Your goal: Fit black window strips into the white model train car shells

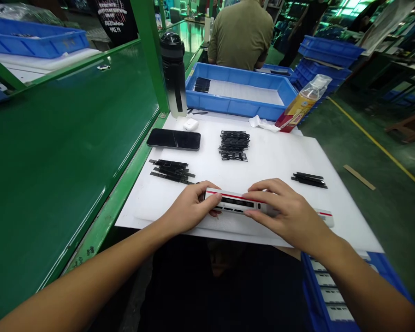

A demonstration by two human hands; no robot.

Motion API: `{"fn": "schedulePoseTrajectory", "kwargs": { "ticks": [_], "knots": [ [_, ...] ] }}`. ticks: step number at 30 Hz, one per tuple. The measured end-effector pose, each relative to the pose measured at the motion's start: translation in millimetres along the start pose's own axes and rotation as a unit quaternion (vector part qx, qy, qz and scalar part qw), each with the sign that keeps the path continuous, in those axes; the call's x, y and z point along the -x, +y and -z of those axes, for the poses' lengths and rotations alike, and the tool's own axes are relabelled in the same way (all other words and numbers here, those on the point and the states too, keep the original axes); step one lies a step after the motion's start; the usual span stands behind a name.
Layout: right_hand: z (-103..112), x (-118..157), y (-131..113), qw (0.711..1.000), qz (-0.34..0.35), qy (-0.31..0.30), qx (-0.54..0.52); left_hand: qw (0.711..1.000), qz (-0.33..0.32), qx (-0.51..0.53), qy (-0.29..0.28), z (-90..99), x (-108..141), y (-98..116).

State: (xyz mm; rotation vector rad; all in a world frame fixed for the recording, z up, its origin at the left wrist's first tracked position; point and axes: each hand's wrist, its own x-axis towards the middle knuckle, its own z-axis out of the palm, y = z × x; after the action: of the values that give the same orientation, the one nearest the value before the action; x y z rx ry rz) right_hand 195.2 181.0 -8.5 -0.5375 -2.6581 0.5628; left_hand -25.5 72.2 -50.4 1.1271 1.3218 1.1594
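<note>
My L hand (190,207) and R hand (283,212) pinching white-red plastic strip (237,202) at both ends on white board (297,157); black pcs (234,145) just ahead, phone (173,139) left of them, blue tray (228,107) beyond.

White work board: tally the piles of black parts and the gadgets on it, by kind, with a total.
Piles of black parts: 3
Smartphone: 1
White earbud case: 1
Total: 5
</note>
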Motion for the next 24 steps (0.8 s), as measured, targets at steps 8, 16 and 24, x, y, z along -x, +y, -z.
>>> {"fn": "schedulePoseTrajectory", "kwargs": {
  "ticks": [8,16,24],
  "knots": [
    [-11,-7,-10,0.987,0.096,0.031,0.125,1.0,-0.02,0.019,-0.001,0.6,-1,-3],
    [-12,-11,-12,0.981,0.09,0.033,0.168,1.0,-0.029,0.007,0.004,-0.3,1,0],
    [3,0,-25,0.996,-0.025,0.054,0.064,0.999,-0.029,-0.012,0.014,0.3,-1,-2]
  ]
}}
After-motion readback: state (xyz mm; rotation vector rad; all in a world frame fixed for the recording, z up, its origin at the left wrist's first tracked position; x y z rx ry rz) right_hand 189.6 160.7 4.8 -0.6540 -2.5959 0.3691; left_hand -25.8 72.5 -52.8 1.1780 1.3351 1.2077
